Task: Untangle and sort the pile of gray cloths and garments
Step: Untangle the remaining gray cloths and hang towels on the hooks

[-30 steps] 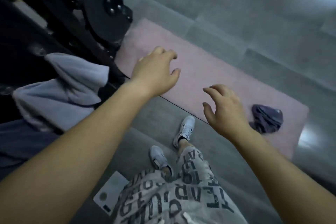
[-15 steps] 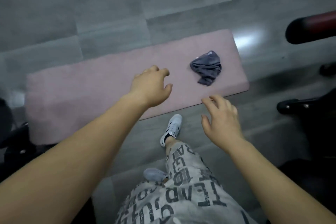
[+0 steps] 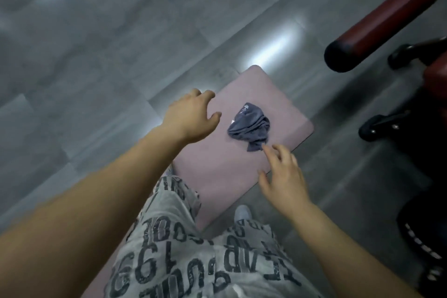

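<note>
A crumpled dark gray cloth (image 3: 250,129) lies on a pink mat (image 3: 229,167) spread on the floor. My left hand (image 3: 191,116) hovers just left of the cloth with loosely curled fingers and holds nothing. My right hand (image 3: 283,176) is below and right of the cloth, fingers spread, with a fingertip at the cloth's lower corner. Neither hand grips the cloth.
Gray floor tiles (image 3: 96,43) surround the mat. A dark red padded bar (image 3: 387,14) and black machine feet (image 3: 384,123) stand at the right. My patterned gray shorts (image 3: 193,249) and a white shoe (image 3: 243,213) fill the lower middle.
The view swung right, away from the black machine and the draped gray garments on the left. Both hands moved toward the dark cloth, and the right fingertip reached its lower corner.
</note>
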Demonstrator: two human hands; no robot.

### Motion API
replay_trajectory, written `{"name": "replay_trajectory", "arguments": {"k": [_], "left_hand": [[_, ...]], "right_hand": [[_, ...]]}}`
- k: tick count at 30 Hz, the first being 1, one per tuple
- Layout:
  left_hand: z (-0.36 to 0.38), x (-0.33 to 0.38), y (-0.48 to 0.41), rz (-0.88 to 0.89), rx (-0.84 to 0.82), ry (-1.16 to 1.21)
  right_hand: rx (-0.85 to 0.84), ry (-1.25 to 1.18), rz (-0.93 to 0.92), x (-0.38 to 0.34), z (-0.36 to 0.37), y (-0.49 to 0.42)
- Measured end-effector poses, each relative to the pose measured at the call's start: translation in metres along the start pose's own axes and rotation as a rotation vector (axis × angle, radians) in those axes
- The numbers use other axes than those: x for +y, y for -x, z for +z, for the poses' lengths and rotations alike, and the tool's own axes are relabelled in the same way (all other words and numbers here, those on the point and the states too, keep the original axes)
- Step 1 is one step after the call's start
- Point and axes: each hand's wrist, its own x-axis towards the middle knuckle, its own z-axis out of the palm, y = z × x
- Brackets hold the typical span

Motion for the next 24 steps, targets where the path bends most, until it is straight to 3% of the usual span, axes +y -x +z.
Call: {"name": "replay_trajectory", "arguments": {"k": [6, 15, 24], "left_hand": [[-0.048, -0.052, -0.148, 0.164, -0.121, -0.078], [-0.111, -0.131, -0.325, 0.526, -0.442, -0.329], [-0.044, -0.074, -0.440, 0.844, -0.624, -0.562]], "right_hand": [[0.114, -0.112, 0.192, -0.055, 0.009, -0.130], [0.315, -0.322, 0.643, -0.155, 0.019, -0.283], [0.472, -0.509, 0.999, -0.144, 0.067, -0.330]]}}
